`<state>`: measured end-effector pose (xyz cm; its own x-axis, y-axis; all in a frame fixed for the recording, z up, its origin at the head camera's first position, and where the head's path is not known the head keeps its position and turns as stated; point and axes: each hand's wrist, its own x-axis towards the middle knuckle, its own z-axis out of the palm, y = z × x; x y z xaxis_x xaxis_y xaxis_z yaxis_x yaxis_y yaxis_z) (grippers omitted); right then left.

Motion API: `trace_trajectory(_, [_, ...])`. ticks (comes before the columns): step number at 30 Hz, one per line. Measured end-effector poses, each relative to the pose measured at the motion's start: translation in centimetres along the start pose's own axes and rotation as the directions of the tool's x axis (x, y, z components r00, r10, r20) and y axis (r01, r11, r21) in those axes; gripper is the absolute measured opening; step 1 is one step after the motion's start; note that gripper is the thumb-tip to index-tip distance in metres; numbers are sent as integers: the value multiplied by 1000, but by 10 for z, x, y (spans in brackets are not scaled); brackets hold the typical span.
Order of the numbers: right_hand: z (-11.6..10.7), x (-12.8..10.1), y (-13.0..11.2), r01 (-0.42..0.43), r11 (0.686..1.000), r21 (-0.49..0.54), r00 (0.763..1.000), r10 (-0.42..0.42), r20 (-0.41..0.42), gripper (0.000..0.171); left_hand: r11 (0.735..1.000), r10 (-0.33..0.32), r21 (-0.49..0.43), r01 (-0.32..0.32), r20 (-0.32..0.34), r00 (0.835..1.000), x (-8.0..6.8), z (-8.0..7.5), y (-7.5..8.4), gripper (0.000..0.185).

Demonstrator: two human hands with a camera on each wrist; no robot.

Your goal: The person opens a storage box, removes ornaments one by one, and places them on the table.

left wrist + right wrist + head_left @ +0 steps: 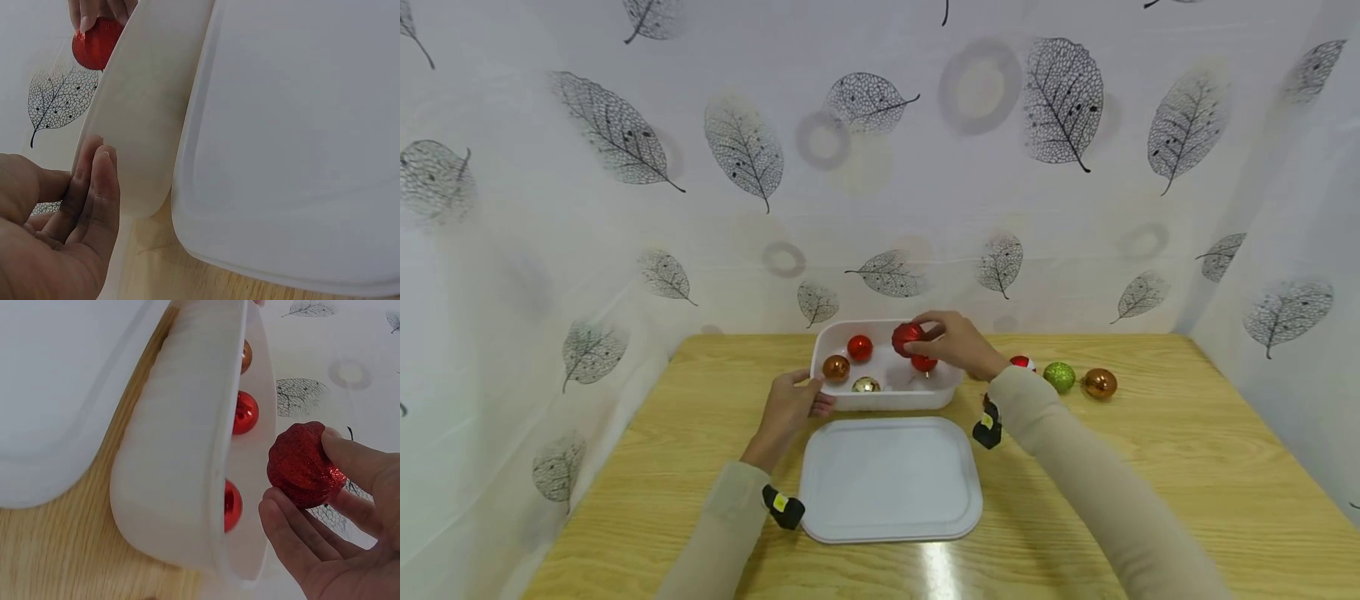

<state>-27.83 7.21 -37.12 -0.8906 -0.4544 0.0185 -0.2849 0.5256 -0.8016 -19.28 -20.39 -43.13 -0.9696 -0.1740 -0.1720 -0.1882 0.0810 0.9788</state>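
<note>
Leaf-print backdrop [917, 208], wooden table [1195, 450], white tub [887, 402]

No readable text, no legible labels, brands or numbers

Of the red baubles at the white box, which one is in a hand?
The ridged, glittery red bauble, pinched by the right hand; the two smooth, shiny red baubles lie inside the white box.
</note>
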Motion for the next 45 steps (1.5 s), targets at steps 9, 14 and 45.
trace_trajectory(9, [-25, -17, 8, -9, 1000, 20, 1000, 10, -9, 56, 1000, -11, 28, 11, 0, 1000, 0, -1, 1, 42])
trace_trajectory(14, [-39, -28, 16, -19, 998, -53, 999, 17, -37, 56, 999, -19, 43, 19, -4, 1000, 0, 0, 2, 42])
trace_trajectory(45, [-87, -98, 62, -68, 996, -56, 995, 63, -83, 61, 1000, -12, 20, 12, 1, 1000, -1, -1, 1, 44])
